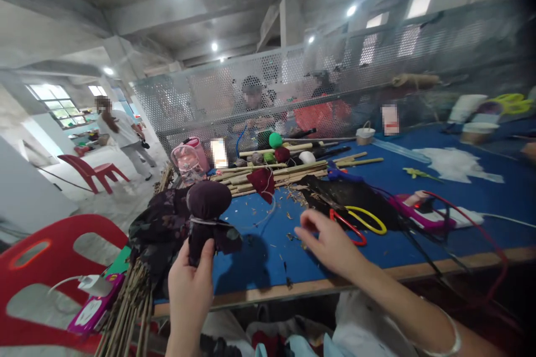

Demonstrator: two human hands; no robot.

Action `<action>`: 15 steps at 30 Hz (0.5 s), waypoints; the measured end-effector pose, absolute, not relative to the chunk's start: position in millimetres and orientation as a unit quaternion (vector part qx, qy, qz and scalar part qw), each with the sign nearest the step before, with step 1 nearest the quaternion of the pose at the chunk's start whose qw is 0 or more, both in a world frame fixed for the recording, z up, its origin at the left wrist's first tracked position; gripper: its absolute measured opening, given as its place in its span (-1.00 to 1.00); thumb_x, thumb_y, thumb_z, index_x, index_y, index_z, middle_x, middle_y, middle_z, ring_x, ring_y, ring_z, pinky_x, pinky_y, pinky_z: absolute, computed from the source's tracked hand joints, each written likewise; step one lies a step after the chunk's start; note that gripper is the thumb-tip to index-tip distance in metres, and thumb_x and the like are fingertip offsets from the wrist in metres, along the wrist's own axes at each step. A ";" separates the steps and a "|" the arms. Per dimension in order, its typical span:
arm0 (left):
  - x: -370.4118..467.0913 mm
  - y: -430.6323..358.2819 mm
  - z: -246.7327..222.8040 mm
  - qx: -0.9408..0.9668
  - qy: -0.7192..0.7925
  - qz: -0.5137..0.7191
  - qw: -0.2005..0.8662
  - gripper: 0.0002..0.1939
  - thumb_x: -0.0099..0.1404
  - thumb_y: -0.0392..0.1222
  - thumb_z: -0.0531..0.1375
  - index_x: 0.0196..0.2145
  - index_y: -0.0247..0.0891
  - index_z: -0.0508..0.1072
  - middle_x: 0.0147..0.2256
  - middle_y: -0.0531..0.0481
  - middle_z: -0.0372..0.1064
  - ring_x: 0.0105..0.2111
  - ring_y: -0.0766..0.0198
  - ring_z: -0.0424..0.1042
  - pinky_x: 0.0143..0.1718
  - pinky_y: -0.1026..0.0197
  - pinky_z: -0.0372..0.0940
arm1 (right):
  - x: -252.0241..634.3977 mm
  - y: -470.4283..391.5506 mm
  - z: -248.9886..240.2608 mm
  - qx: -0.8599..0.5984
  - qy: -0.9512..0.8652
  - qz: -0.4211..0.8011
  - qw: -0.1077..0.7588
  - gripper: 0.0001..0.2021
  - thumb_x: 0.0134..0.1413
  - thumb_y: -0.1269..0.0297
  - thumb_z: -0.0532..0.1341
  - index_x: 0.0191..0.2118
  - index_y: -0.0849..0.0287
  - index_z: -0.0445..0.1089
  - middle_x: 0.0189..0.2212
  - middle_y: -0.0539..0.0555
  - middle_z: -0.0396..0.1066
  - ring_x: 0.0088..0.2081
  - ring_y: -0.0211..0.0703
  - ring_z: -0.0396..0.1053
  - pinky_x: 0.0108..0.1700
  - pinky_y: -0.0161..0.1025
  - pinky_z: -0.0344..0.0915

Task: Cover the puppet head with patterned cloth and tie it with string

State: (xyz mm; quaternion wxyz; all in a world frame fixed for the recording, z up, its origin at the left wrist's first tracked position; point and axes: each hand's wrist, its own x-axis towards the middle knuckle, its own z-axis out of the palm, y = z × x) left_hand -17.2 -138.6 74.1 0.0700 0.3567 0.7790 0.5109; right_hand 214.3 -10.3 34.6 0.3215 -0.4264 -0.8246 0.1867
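Note:
My left hand (pixel 190 279) is closed around the lower part of a dark purple, cloth-covered bundle (pixel 209 199). The bundle has a round head, and a grey cord (pixel 207 221) circles it below that head. Loose dark cloth sticks out to its right. Over the table's front part hovers my right hand (pixel 324 240), fingers bent and thumb apart, with nothing visible in it. Close beside it lie scissors (pixel 383 228) with one red and one yellow handle loop, their blades over black cloth (pixel 368 203). A maroon cloth piece (pixel 262 183) lies farther back on the blue tabletop (pixel 247 273).
Bamboo sticks (pixel 285 174) and several coloured balls, one green (pixel 275 140), lie mid-table. Power strips (pixel 427 215) (pixel 98 304) with cords sit at right and left. Dark patterned fabric (pixel 157 228) and thin stalks (pixel 129 301) crowd the left edge near a red chair (pixel 84 223). A perforated screen (pixel 188 106) stands behind.

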 end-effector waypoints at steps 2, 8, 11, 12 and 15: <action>-13.1 -136.7 75.8 0.353 0.771 0.524 0.082 -0.56 0.09 0.20 0.12 -0.40 -0.29 0.39 -0.76 0.18 0.12 -0.71 0.36 0.09 -0.66 0.33 0.01 | 202.6 -33.9 24.6 -0.297 -0.898 0.234 0.226 -0.65 0.19 0.10 0.00 -0.07 0.20 0.34 -0.09 0.23 0.39 -0.06 -0.01 0.33 -0.04 -0.07 0.24; -12.2 -134.1 79.8 0.352 0.743 0.560 0.103 -0.57 0.05 0.21 0.15 -0.48 -0.27 0.34 -0.73 0.14 0.18 -0.70 0.36 0.14 -0.67 0.34 0.05 | 161.6 -2.5 4.9 -0.067 -0.980 0.184 0.021 -0.41 0.17 -0.02 -0.01 0.25 0.15 0.03 0.26 0.23 -0.03 0.26 0.09 -0.06 0.21 0.21 -0.18; -19.4 -138.1 79.8 0.344 0.752 0.555 0.095 -0.57 0.04 0.21 0.15 -0.51 -0.27 0.34 -0.72 0.12 0.21 -0.68 0.35 0.17 -0.65 0.33 0.09 | 155.2 48.6 13.4 -0.246 -0.961 0.121 0.032 -0.46 0.19 0.06 0.00 0.22 0.20 0.11 0.25 0.25 0.00 0.26 0.11 -0.06 0.22 0.17 -0.16; -21.8 -139.2 79.6 0.343 0.754 0.553 0.093 -0.57 0.05 0.21 0.15 -0.51 -0.27 0.35 -0.71 0.12 0.22 -0.66 0.34 0.19 -0.63 0.33 0.10 | 152.8 56.0 16.0 -0.291 -0.949 0.107 0.048 -0.43 0.21 0.06 -0.06 0.24 0.28 0.06 0.26 0.31 -0.06 0.27 0.18 -0.12 0.21 0.21 -0.18; -25.9 -138.4 78.3 0.340 0.754 0.554 0.096 -0.59 0.07 0.19 0.15 -0.49 -0.27 0.35 -0.70 0.13 0.23 -0.65 0.35 0.19 -0.61 0.34 0.11 | 140.6 39.3 14.0 -0.265 -0.955 0.096 0.088 -0.40 0.21 -0.02 -0.11 0.27 0.22 0.01 0.29 0.27 -0.14 0.29 0.18 -0.21 0.21 0.24 -0.25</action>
